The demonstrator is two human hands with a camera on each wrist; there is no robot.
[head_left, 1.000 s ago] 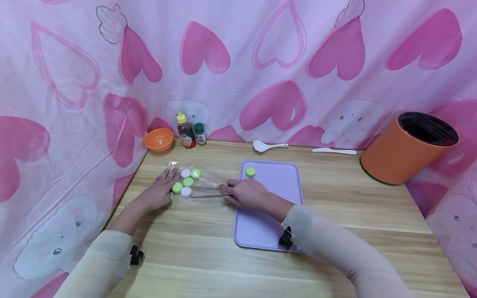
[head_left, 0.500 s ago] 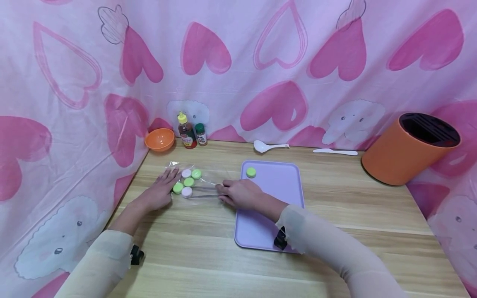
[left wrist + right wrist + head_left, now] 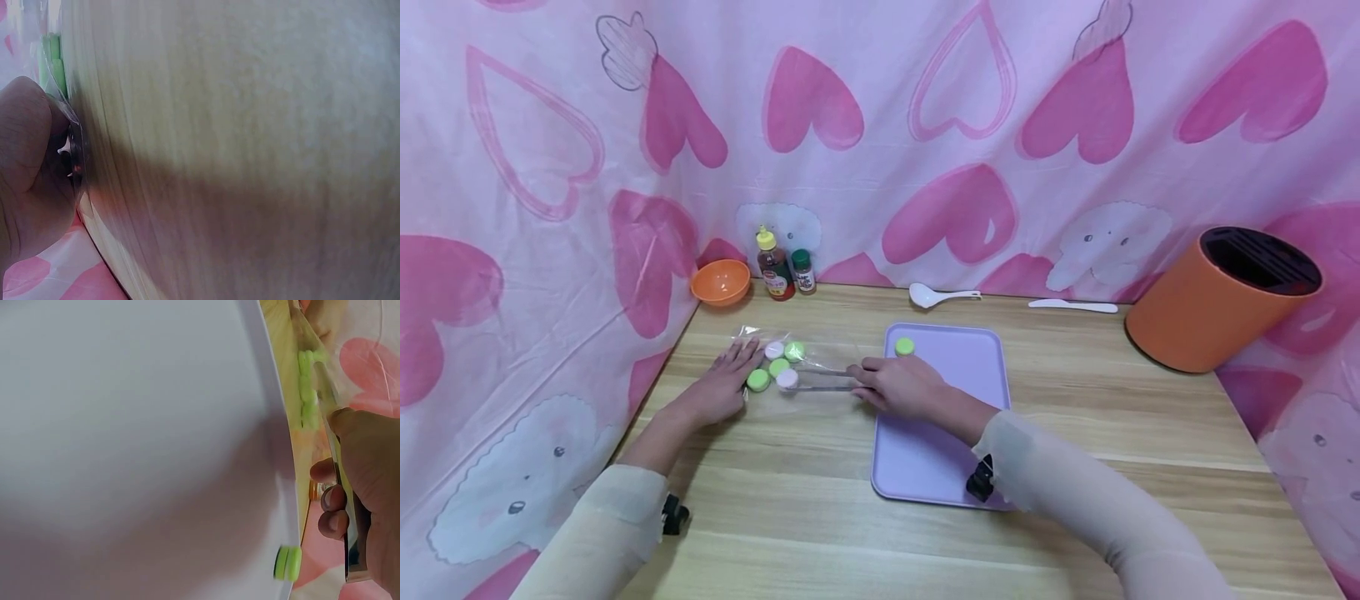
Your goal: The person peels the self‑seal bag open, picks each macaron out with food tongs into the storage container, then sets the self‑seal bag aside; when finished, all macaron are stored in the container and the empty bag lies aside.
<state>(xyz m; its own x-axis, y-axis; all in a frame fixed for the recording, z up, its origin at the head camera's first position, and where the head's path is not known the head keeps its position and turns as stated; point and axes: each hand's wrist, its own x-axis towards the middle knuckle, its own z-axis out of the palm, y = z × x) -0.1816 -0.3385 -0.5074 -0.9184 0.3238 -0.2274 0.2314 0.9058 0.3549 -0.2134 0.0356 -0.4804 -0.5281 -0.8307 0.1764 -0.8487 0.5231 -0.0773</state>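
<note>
My left hand (image 3: 730, 383) lies with spread fingers on the left end of a clear plastic bag (image 3: 831, 354). Inside the bag are green macarons (image 3: 778, 367) and pale pink ones. Over the edge of a purple tray, my right hand (image 3: 898, 385) grips metal tongs (image 3: 324, 384), whose two arms reach left into the bag. A pink macaron (image 3: 787, 380) sits between the tong tips. One green macaron (image 3: 905, 346) rests at the tray's upper left corner. In the left wrist view, the bag's film runs along the thumb side of the left hand (image 3: 25, 137).
The purple tray (image 3: 925, 467) lies right of the bag. Along the back stand an orange bowl (image 3: 721, 282), a yellow-capped sauce bottle (image 3: 775, 267) and a green-capped jar (image 3: 803, 273). A white spoon (image 3: 928, 295), white knife (image 3: 1073, 306) and orange knife block (image 3: 1202, 308) are farther right.
The right hand drew back left, then moved right again with the tongs. The pink macaron between the tips has shifted slightly right and up. The left hand stays put.
</note>
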